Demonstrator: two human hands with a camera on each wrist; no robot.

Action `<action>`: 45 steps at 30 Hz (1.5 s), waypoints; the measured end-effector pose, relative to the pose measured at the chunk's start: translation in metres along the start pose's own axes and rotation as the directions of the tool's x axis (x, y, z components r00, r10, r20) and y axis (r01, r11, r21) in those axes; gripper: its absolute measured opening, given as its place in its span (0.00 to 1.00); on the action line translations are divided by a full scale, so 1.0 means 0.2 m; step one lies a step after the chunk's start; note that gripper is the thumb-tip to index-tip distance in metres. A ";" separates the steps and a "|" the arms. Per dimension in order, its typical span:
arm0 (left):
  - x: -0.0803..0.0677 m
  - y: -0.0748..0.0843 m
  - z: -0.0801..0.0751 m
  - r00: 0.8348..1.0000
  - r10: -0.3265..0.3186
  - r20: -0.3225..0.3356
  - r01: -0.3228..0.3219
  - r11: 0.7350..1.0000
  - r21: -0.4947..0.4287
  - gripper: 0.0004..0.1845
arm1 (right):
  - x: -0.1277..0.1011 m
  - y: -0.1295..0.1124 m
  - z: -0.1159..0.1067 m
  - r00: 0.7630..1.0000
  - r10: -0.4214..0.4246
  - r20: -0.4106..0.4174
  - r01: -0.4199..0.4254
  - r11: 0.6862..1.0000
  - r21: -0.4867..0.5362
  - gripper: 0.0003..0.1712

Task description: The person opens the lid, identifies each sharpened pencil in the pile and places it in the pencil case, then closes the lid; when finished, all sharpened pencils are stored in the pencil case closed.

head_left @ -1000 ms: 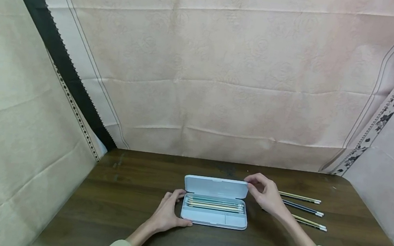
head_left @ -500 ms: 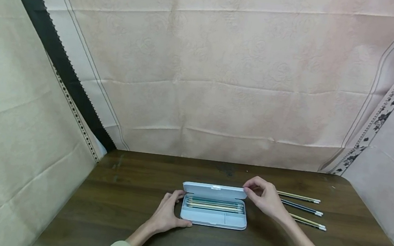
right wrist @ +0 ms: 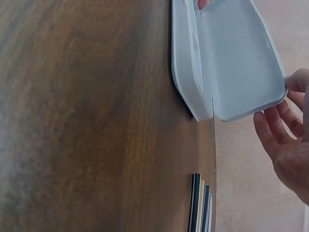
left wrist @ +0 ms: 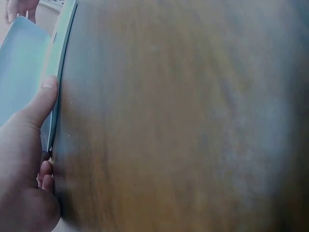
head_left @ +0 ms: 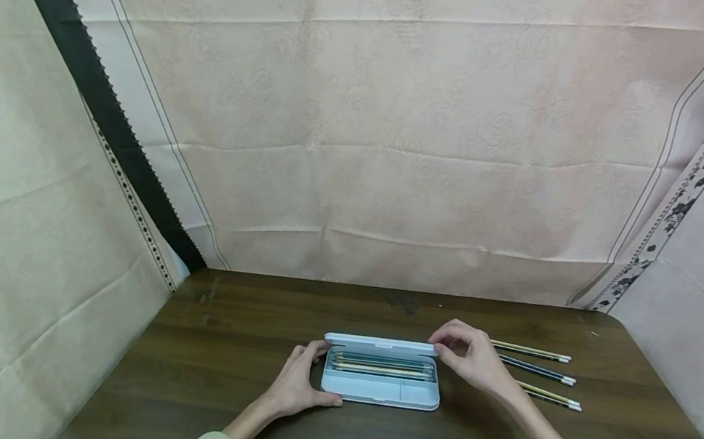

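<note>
A pale blue-white pencil case lies on the table with its hinged lid partly raised. Several pencils lie side by side in its long back compartment. My left hand grips the case's left end, thumb on the front edge and fingers towards the back corner. The right hand pinches the lid's free right corner between thumb and fingers, as the right wrist view shows. From the head the lid appears as a thin strip, seen nearly edge-on.
To the right, behind my right forearm, several loose pencils with white ends lie on the brown wooden table. A pale patterned cloth hangs behind the table's far edge, with more cloth at both sides.
The lid has tipped forward and down from more upright, with my right hand moving slightly down and left along with it. My left hand stays on the case's left end.
</note>
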State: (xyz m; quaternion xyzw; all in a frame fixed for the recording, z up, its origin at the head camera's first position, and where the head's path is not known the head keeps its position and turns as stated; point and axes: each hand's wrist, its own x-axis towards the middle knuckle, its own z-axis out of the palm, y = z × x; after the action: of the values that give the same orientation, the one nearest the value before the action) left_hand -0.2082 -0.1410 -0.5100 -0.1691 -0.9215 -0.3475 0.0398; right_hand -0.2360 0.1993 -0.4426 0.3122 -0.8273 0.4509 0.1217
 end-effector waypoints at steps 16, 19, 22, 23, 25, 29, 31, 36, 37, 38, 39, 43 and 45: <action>0.00 0.05 -0.14 0.974 0.080 -0.213 -0.131 0.962 -0.238 0.24 | -0.01 -0.21 -0.04 0.997 -0.044 0.060 0.043 0.999 0.019 0.08; 0.03 0.10 -0.17 0.956 0.111 -0.273 -0.169 0.966 -0.198 0.20 | -0.01 -0.20 -0.05 0.996 -0.063 0.063 0.062 0.998 0.025 0.09; 0.05 0.14 -0.19 0.948 0.164 -0.274 -0.216 0.961 -0.173 0.16 | -0.01 -0.21 -0.05 0.995 -0.066 0.075 0.064 0.997 0.033 0.09; 0.06 0.16 -0.19 0.946 0.182 -0.268 -0.233 0.958 -0.170 0.15 | -0.01 -0.21 -0.05 0.995 -0.062 0.082 0.059 0.998 0.037 0.09; 0.06 0.17 -0.20 0.947 0.208 -0.244 -0.252 0.954 -0.163 0.12 | -0.02 -0.21 -0.05 0.994 -0.051 0.098 0.047 0.998 0.044 0.08; 0.06 0.19 -0.18 0.955 0.225 -0.194 -0.260 0.948 -0.185 0.09 | -0.03 -0.21 -0.04 0.991 -0.038 0.125 0.032 0.998 0.055 0.08; 0.05 0.20 -0.17 0.961 0.214 -0.173 -0.248 0.948 -0.202 0.08 | -0.04 -0.21 -0.04 0.991 -0.048 0.127 0.040 0.997 0.063 0.09; 0.03 0.21 -0.15 0.965 0.207 -0.162 -0.240 0.945 -0.221 0.08 | -0.07 -0.20 -0.03 0.988 -0.096 0.122 0.089 0.994 0.058 0.09; 0.02 0.21 -0.15 0.965 0.207 -0.161 -0.240 0.944 -0.225 0.08 | -0.08 -0.20 -0.03 0.987 -0.105 0.121 0.099 0.994 0.057 0.09; 0.02 0.20 -0.14 0.964 0.211 -0.163 -0.245 0.943 -0.224 0.08 | -0.08 -0.20 -0.02 0.986 -0.113 0.119 0.108 0.993 0.048 0.09; 0.02 0.20 -0.13 0.964 0.213 -0.161 -0.246 0.943 -0.224 0.09 | -0.09 -0.20 -0.02 0.986 -0.120 0.117 0.116 0.992 0.042 0.09; -0.03 0.26 -0.15 0.970 0.202 -0.137 -0.230 0.942 -0.243 0.08 | -0.11 -0.18 0.00 0.983 -0.152 0.101 0.152 0.988 0.011 0.10; -0.03 0.26 -0.14 0.971 0.202 -0.127 -0.228 0.942 -0.246 0.08 | -0.12 -0.13 0.02 0.983 -0.160 0.092 0.162 0.987 -0.011 0.10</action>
State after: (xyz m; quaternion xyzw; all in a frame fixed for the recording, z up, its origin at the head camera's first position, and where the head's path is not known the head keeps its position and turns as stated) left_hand -0.1857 -0.1246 -0.4570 -0.2547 -0.8411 -0.4663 0.1011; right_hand -0.2007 0.1952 -0.4390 0.3972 -0.8083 0.4170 0.1229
